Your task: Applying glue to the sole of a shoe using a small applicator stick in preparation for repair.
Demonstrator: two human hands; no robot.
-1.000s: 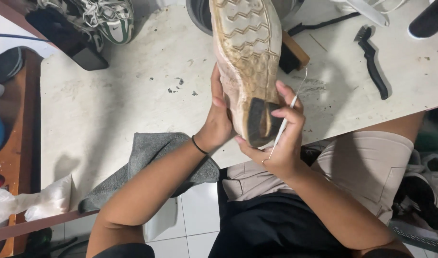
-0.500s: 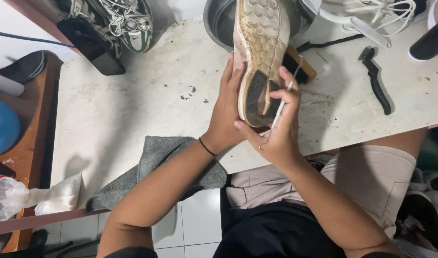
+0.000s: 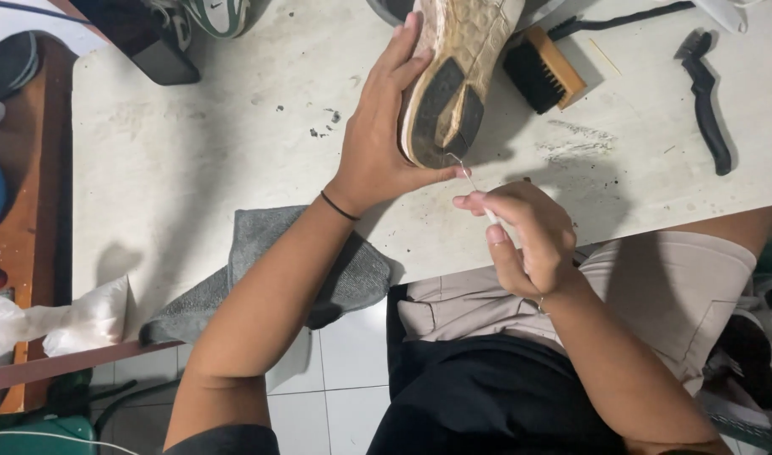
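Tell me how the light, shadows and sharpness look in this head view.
Head view: even indoor light, no glare on the white table; soft shadows fall beside the left hand, under the shoe and beside the black brush; the thin pick in the right hand is slightly soft, the rest reasonably sharp.

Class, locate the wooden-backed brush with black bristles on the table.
In the head view, the wooden-backed brush with black bristles lies at the table's far side, just right of the upturned shoe sole, left of the black-handled brush.

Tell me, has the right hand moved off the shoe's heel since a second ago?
Yes. The right hand has drawn back from the shoe toward the table edge, with only the thin pick reaching the heel.
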